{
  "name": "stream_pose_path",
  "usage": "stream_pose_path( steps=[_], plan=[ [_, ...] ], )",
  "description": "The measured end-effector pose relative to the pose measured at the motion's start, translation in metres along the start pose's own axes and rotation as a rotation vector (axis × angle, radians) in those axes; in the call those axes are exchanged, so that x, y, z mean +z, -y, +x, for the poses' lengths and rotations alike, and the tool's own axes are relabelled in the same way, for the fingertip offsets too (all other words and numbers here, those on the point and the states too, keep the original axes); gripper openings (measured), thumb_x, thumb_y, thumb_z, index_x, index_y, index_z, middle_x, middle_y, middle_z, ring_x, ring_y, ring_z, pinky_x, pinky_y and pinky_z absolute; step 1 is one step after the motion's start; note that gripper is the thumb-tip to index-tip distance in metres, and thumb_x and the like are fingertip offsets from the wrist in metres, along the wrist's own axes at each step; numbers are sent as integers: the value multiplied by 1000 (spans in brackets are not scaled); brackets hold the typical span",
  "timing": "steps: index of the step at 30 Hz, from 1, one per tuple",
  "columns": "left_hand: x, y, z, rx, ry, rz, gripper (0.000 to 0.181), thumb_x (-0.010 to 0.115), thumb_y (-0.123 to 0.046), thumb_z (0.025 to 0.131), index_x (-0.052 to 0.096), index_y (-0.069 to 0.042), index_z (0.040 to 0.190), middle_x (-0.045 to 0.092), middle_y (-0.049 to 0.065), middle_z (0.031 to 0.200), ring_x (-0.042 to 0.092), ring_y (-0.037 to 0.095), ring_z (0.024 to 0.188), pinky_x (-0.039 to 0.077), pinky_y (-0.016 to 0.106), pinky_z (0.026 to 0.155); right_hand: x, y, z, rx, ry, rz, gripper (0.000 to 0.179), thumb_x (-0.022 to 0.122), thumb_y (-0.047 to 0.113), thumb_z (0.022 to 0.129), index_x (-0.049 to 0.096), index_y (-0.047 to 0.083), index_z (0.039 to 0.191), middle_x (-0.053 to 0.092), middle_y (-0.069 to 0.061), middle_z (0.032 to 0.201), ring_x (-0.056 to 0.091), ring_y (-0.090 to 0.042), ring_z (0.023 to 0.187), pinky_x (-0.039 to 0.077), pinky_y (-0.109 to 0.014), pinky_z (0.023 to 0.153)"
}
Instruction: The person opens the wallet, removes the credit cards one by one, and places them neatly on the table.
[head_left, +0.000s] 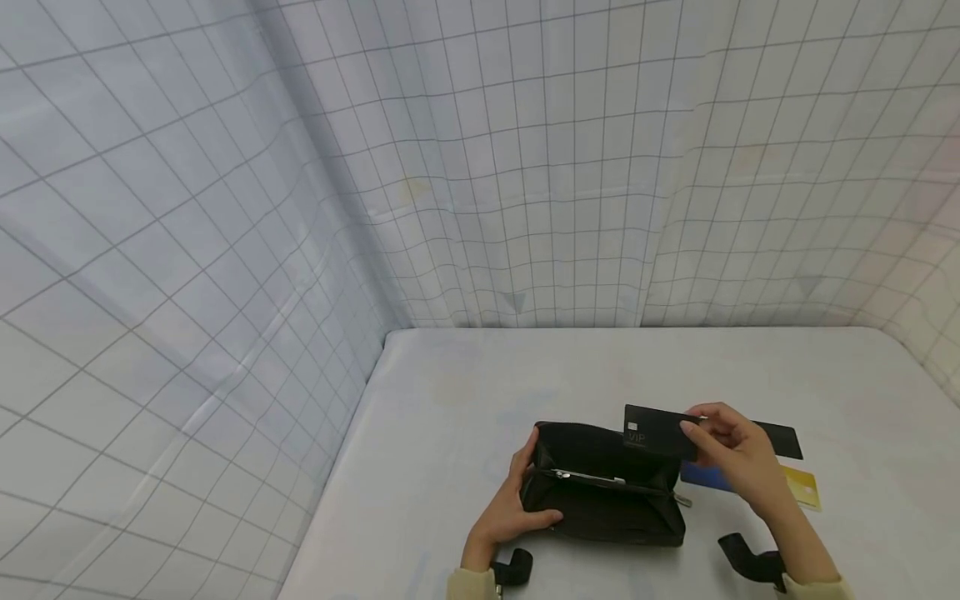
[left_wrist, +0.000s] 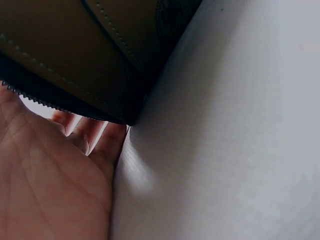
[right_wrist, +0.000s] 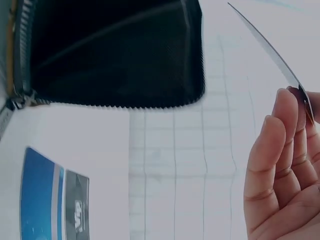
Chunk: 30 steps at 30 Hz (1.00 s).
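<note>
A black zip-around wallet [head_left: 607,523] stands on the white table with its mouth spread, showing a zipped divider inside. My left hand [head_left: 504,510] grips its left end, thumb in front and fingers behind; the left wrist view has this palm [left_wrist: 55,175] beside the wallet's zipper edge. Between thumb and fingers my right hand [head_left: 738,457] pinches a black VIP card [head_left: 654,430], held above the wallet's right back rim. Edge-on and slightly bowed, that card [right_wrist: 270,47] shows in the right wrist view, to the right of the wallet's zipped edge [right_wrist: 150,106].
Right of the wallet, partly behind the right hand, lie a blue card [head_left: 705,476], another black card [head_left: 783,440] and a yellow card [head_left: 804,487]. A zipper pull [head_left: 682,500] sticks out at the wallet's right end. White grid-patterned cloth [head_left: 525,208] walls the table's back and sides.
</note>
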<state>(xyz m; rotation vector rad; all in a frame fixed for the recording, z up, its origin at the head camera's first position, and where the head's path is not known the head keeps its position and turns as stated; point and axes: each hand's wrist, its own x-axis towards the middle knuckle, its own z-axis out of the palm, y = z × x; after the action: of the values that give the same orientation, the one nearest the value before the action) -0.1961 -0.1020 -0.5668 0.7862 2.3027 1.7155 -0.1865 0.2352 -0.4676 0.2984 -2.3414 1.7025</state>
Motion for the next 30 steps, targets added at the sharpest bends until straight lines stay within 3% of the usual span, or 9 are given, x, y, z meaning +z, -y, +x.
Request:
stream_pose_path(
  steps=[7,17,21,25,30],
  plan=[
    [0,-1,-1,-4,-4,8,109,78,-19,80,-1,-30,154,13,-2,153,27,29,133,27,57,100,-18,-1,-14,41,-105,-28,22,60,9,94,58,-2,112,62,-4,72,57,-19,55,50,-29,54],
    [-1,-1,0,3,5,-2,109,78,-19,80,-1,-29,154,12,-3,153,23,26,136,24,56,102,-40,-23,-36,208,-190,-70,21,63,15,93,61,4,111,65,1,73,56,-18,54,49,-27,53],
    [-1,0,0,11,-2,1,109,78,-19,79,-1,-29,154,13,-2,153,25,28,135,25,57,101,-44,-34,-44,309,-178,-102,20,64,21,93,62,8,108,63,1,70,57,-18,55,48,-29,52],
    [0,0,-1,15,-10,6,109,79,-21,79,0,-28,154,15,-1,152,28,30,132,28,57,99,-47,-45,-50,387,-127,-123,28,64,26,93,60,4,109,63,-1,69,57,-19,56,48,-32,52],
    [0,0,-1,28,-13,7,108,78,-23,80,1,-27,154,15,0,152,30,32,130,28,59,97,-49,-55,-55,407,-65,-150,37,63,25,93,55,-6,111,63,-2,70,57,-18,56,48,-32,52]
  ],
)
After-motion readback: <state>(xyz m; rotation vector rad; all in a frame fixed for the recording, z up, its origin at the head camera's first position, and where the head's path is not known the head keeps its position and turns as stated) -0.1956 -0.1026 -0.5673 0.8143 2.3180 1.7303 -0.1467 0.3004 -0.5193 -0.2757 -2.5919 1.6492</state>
